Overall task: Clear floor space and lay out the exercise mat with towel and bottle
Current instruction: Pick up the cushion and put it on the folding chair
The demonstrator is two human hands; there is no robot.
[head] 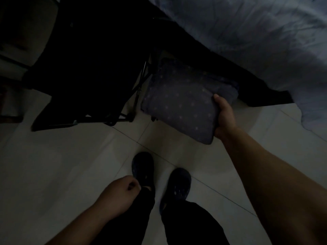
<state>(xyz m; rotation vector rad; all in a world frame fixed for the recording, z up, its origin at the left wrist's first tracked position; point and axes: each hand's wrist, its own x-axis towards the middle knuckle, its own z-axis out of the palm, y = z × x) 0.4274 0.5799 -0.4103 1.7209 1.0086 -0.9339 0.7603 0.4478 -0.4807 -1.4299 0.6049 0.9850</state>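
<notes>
The room is dim. My right hand (pixel 224 115) grips the right edge of a dark cushion with small pale stars (pixel 182 105), thumb on top, holding it just above the pale tiled floor (pixel 70 156) beside the bed. My left hand (pixel 122 193) hangs low near my left leg, its fingers curled shut with nothing visible in them. No mat, towel or bottle shows in view.
A black folding chair (pixel 92 71) stands to the left of the cushion, its metal legs on the tiles. A bed with a pale blue-grey sheet (pixel 256 32) fills the upper right over a dark base. My feet in dark shoes (pixel 143 168) stand at the lower centre.
</notes>
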